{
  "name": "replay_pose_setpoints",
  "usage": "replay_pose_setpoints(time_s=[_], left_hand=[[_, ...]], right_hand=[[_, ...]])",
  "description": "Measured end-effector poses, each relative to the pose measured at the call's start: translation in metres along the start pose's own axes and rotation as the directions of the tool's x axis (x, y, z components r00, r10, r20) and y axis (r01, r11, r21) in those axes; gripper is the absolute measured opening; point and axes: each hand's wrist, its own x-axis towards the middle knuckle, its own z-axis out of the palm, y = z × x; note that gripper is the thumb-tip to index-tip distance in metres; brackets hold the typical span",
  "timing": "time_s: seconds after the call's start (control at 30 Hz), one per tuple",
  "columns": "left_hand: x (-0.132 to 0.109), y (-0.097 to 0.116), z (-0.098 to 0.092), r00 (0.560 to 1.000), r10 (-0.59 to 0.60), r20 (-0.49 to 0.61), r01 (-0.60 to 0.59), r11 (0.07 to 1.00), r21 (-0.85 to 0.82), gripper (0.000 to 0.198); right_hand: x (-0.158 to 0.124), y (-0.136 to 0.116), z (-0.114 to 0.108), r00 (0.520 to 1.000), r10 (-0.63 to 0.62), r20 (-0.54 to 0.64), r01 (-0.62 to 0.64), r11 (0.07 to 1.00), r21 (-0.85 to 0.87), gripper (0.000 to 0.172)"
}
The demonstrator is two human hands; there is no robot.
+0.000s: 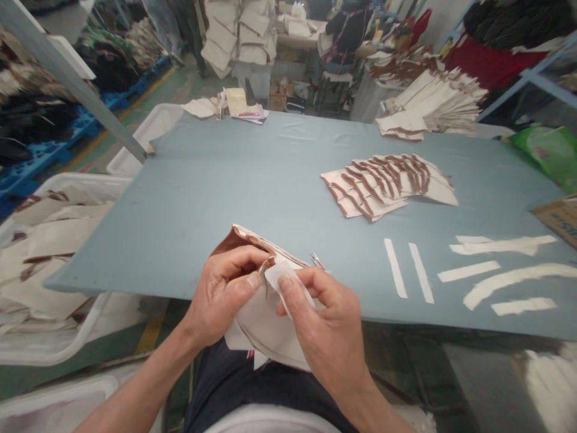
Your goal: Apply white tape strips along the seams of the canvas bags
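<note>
Over the table's front edge rests a cream fabric piece (274, 328) with brown edging, partly in my lap. My left hand (225, 288) pinches its brown edge between thumb and forefinger. A white strip (282, 276) is gripped by my right hand (331, 316), thumb on top, its end close to the left fingertips. Just beyond the right knuckles lie small thread snips (317, 261), partly hidden. To the right, two more white strips (395, 269) lie side by side.
Overlapping brown-edged cream pieces (387, 183) lie on the blue-green table (202, 180). Further right are several loose white strips (502, 245) and a cardboard box (559, 218). A white bin (101, 300) of fabric stands at left. At the back, a person (347, 36) sits.
</note>
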Motion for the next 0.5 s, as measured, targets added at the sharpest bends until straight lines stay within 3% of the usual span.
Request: replay_pose_setpoints(time_s=[0.1,0.33,0.5], left_hand=[[0.0004,0.0021,0.0014,1.0,-0.004,-0.002,0.004,1.0,0.019,0.012],[0.0013,0.0038,0.0065,0.988,0.141,-0.056,-0.129,0.974,0.187,0.007],[0.0059,0.002,0.0089,0.984,0.165,-0.067,-0.15,0.971,0.187,0.006]], right_hand=[[0.0001,0.0016,0.0019,1.0,-0.009,-0.005,0.009,1.0,-0.022,0.031],[0.0018,0.0046,0.0048,0.999,-0.034,-0.012,0.033,0.998,-0.061,0.03],[0.0032,0.0065,0.0069,0.997,-0.062,-0.035,0.058,0.993,-0.101,0.03]])
